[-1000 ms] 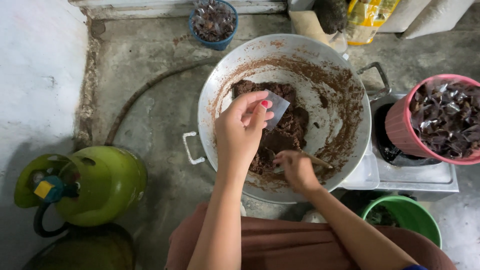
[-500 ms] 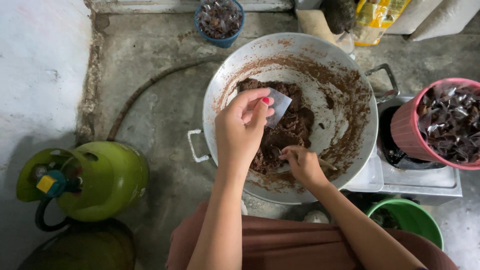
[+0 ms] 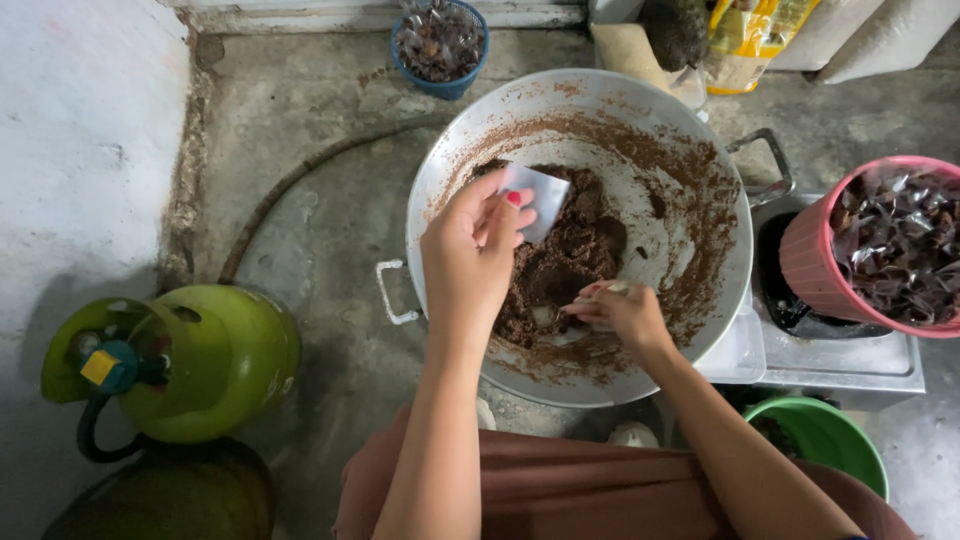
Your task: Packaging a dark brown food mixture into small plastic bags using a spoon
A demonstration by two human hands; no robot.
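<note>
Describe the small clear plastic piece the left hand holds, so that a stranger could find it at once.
Find the big metal wok with brown paste. Above the paste, the left hand pinches a small clear plastic piece. It alone is pale, flat and see-through; everything around it is brown.

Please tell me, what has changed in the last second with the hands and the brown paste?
The right hand moved slightly deeper into the brown paste, still holding its utensil. The left hand keeps the small clear wrapper above the wok. Nothing was released.

Home floor-level cooking corner: bare concrete floor (image 3: 320, 200), green gas cylinder (image 3: 190, 365), big metal wok (image 3: 640, 130) on stove (image 3: 850, 365), plastic buckets.
</note>
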